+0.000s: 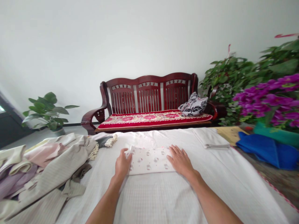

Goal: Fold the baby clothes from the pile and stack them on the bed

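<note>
A white piece of fabric clothing with a small grey printed pattern (151, 160) lies folded into a flat rectangle on the white cloth (158, 196) in front of me. At its left end my left hand (122, 163) is curled round the edge, thumb and forefinger on the fabric near the far corner. My right hand (181, 160) rests flat on the right end, fingers stretched out and slightly apart. Both forearms reach in from the bottom of the view.
A heap of crumpled clothes (53, 168) lies at left. A folded white piece (211, 139) sits at the far right, near blue fabric (268, 151) and purple flowers (271, 99). Behind stand a wooden bench (149, 93) and a potted plant (50, 112).
</note>
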`<action>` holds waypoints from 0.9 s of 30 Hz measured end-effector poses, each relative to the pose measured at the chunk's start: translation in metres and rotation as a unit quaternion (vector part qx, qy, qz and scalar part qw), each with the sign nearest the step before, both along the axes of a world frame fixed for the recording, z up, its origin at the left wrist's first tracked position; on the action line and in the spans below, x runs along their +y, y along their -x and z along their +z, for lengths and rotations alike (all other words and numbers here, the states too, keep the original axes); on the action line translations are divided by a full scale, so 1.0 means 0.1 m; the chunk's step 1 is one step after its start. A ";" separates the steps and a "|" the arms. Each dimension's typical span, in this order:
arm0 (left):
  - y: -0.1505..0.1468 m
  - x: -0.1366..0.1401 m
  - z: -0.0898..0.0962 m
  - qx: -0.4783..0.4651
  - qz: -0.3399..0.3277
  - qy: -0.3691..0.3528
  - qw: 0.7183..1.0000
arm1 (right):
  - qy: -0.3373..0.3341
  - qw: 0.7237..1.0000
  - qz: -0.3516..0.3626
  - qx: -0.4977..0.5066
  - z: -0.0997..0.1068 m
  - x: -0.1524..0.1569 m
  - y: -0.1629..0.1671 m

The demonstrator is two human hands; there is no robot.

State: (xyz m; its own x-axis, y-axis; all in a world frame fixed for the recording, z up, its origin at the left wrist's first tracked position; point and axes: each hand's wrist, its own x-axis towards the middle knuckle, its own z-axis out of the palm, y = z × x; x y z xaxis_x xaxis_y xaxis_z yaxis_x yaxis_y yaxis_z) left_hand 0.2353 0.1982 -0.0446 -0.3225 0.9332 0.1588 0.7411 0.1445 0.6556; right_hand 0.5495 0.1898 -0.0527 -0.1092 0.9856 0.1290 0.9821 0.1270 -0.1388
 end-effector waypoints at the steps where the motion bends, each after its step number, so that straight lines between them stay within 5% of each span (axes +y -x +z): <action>1: 0.02 0.02 -0.02 -0.037 0.002 -0.004 0.999 | 0.000 1.000 -0.001 0.002 0.00 0.00 0.00; 5: 0.08 0.05 -0.02 -0.222 -0.010 0.015 0.975 | -0.003 1.000 -0.001 -0.001 0.00 -0.01 0.00; 10: 0.06 -0.04 0.10 -0.416 -0.142 0.125 0.890 | -0.003 1.000 -0.002 0.000 0.00 -0.01 0.00; 22: 0.02 -0.04 0.09 -0.483 -0.140 0.115 0.857 | -0.001 1.000 -0.019 -0.002 0.05 -0.04 0.06; 27: 0.01 -0.07 0.19 -0.494 -0.157 0.115 0.847 | -0.012 0.999 0.031 0.004 0.14 -0.13 0.26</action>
